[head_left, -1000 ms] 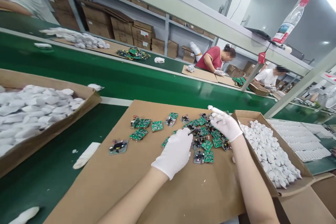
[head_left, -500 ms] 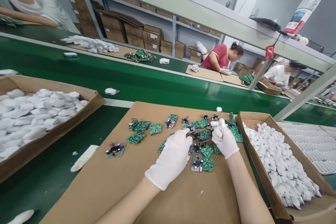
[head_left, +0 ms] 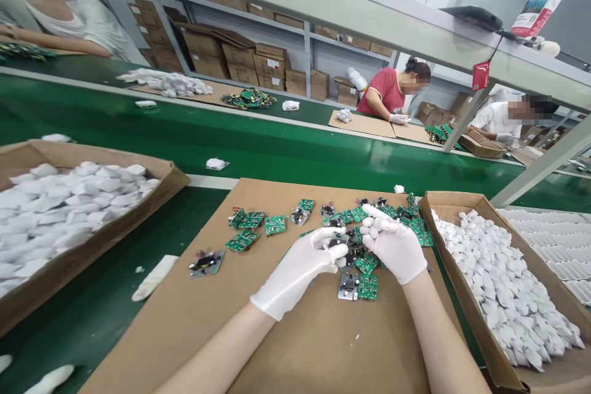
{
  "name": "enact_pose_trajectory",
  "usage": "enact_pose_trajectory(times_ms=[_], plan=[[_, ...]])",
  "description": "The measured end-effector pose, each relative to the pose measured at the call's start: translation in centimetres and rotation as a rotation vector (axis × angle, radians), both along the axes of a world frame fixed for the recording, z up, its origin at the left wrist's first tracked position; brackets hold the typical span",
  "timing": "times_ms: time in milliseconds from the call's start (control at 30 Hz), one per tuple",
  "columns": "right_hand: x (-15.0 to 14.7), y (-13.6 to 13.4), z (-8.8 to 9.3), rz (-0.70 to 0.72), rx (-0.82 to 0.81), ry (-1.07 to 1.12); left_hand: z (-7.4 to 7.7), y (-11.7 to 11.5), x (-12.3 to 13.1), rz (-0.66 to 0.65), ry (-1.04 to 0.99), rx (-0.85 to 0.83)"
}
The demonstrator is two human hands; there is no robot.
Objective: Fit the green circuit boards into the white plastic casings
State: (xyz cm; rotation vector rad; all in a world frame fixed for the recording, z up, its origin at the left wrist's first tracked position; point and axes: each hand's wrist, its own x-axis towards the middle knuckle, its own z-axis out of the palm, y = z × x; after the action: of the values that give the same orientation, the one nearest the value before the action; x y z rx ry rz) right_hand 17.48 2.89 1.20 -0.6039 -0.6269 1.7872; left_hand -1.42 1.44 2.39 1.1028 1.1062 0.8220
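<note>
thumb and fingers of your left hand [head_left: 305,268] are pinched on a circuit board [head_left: 340,239] | your right hand [head_left: 398,249] is kinda half-curled over the pile of boards [head_left: 367,265], can't tell if it's gripping anything | cardboard sheet [head_left: 277,326] underneath | box [head_left: 455,199] of white packets [head_left: 501,289] to your right

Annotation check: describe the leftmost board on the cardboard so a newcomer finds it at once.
Start at the large brown cardboard sheet in front of the wearer. On it, left of the gloved left hand, find the leftmost circuit board, near the sheet's left edge. It lies apart, dark components up; the neighbouring boards just beyond it show green faces.
</note>
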Motion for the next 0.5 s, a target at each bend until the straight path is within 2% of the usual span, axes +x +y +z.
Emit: enact_pose_trajectory(times_ms=[167, 333, 433, 500], plan=[[0.0, 0.2, -0.5, 0.006, 0.023, -0.001, -0.6, 0.0, -0.1, 0.063, -0.256, -0.114], [-0.2, 0.3, -1.1, 0.0, 0.094, -0.091, -0.7, 0.1, -0.3, 0.069, -0.225, -0.107], [-0.7, 0.0, -1.1, -0.017, 0.168, -0.224, -0.4, 0.1, -0.3, 0.063, -0.236, -0.081], [-1.2, -0.4, -1.0, -0.082, 0.242, -0.394, -0.2, 0.0, -0.2, 0.063, -0.301, -0.076]])
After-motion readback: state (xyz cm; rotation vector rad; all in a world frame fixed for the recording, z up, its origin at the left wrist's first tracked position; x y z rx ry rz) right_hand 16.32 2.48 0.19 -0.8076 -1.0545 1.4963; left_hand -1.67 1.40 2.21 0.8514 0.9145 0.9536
